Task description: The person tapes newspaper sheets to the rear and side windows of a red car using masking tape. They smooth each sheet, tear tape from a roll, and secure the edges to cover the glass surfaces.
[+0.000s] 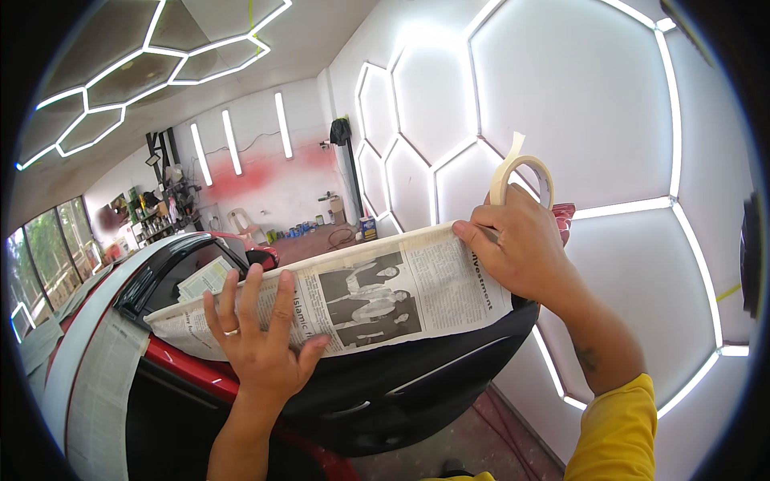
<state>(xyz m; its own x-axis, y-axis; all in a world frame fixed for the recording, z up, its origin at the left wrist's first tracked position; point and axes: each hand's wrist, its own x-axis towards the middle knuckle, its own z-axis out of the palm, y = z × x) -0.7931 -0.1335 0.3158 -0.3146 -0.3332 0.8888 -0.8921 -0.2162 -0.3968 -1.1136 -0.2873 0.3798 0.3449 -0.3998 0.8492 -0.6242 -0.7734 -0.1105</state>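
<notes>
A folded strip of newspaper (441, 276) lies along the top edge of an open car door (377, 409) with a black inner panel. Pale tape seems to run along the paper's upper edge. My left hand (269, 361) rests on the paper's left part, fingers spread and straight. At the far right end of the strip, my right hand (521, 240) is closed around a roll of cream masking tape (498, 184), its thumb against the paper's corner. A loose tape end sticks up from the roll.
Newspaper sheets (96, 385) cover part of the red car (188, 359) on the left. White wall panels (577, 104) with hexagonal lights stand close on the right. Farther back are a plastic chair (245, 223), several cans (293, 232) and cluttered shelves (152, 224).
</notes>
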